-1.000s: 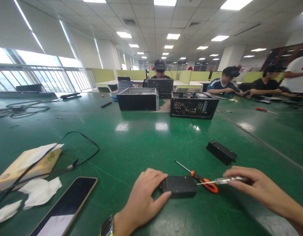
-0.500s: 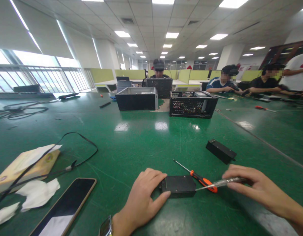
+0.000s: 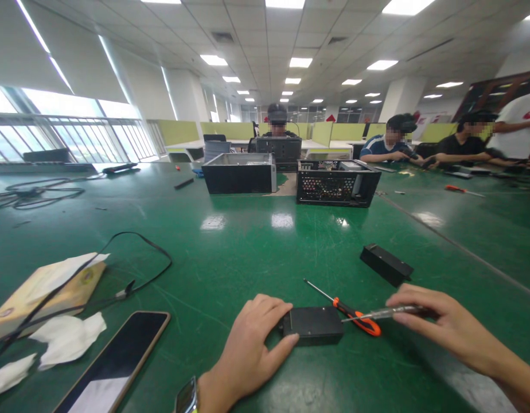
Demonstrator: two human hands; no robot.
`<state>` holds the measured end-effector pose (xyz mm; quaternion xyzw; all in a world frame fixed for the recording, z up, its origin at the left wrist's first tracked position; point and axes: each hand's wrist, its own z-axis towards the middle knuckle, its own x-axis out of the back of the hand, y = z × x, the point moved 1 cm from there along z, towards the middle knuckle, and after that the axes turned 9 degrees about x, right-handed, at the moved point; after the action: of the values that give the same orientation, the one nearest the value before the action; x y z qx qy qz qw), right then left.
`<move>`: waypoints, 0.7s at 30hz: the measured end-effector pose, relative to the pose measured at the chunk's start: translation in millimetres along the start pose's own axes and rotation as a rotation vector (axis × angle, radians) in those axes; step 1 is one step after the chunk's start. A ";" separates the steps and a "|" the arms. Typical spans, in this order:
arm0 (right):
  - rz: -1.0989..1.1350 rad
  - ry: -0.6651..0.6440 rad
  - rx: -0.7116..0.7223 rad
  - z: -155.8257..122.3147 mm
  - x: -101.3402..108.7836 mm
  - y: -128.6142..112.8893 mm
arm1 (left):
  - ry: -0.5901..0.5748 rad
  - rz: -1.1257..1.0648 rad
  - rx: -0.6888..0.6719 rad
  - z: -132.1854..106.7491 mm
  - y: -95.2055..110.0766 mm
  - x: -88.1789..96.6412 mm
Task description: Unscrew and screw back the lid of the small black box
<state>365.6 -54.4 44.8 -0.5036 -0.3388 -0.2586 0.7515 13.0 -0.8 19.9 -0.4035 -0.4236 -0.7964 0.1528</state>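
On the green table (image 3: 230,252), my left hand (image 3: 257,338) grips the left end of a small black box (image 3: 316,325) between thumb and fingers. My right hand (image 3: 428,315) is closed round the clear handle of a screwdriver (image 3: 377,313). Its thin metal tip points left and meets, or nearly meets, the box's right end. Behind that shaft lies a second screwdriver (image 3: 363,323) with an orange and black handle, close by the box. A similar black box (image 3: 386,264) rests farther back, beyond my right hand.
To the left are a phone (image 3: 114,364), crumpled tissues (image 3: 71,338), a tissue pack (image 3: 50,289) and a black cable (image 3: 162,252). Two open computer cases (image 3: 241,175) (image 3: 338,183) stand farther back. Several people sit or stand beyond; another screwdriver (image 3: 463,190) lies far right.
My right hand and its screwdriver have shifted slightly left and tilted a little, the tip now higher on the box's end. My left hand and the box stay put.
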 end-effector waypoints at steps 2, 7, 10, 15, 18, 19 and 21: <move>-0.008 0.005 -0.005 0.1 0.8 -1.9 | -0.003 0.002 0.000 0.1 0.1 0.1; 0.012 0.017 -0.009 -0.4 0.2 -3.7 | -0.001 0.002 0.000 1.3 0.4 -0.3; 0.014 0.020 0.005 -0.1 -1.4 -4.0 | -0.004 0.002 0.004 0.9 0.1 -0.5; 0.029 -0.023 0.052 1.1 -0.3 -7.7 | -0.012 0.003 0.005 -0.4 -0.6 -0.8; 0.023 -0.004 0.031 0.4 1.5 -12.3 | -0.015 -0.005 0.005 0.1 -0.7 -0.8; 0.027 0.000 0.010 0.0 1.4 -14.1 | -0.015 -0.008 0.006 0.4 -0.7 -0.9; 0.050 -0.025 -0.047 -0.4 -1.2 -17.9 | -0.016 -0.010 0.008 0.9 -0.6 -1.1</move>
<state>351.9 -61.1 54.2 -0.5326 -0.3292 -0.2411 0.7415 13.8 0.1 19.1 -0.4070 -0.4303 -0.7922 0.1470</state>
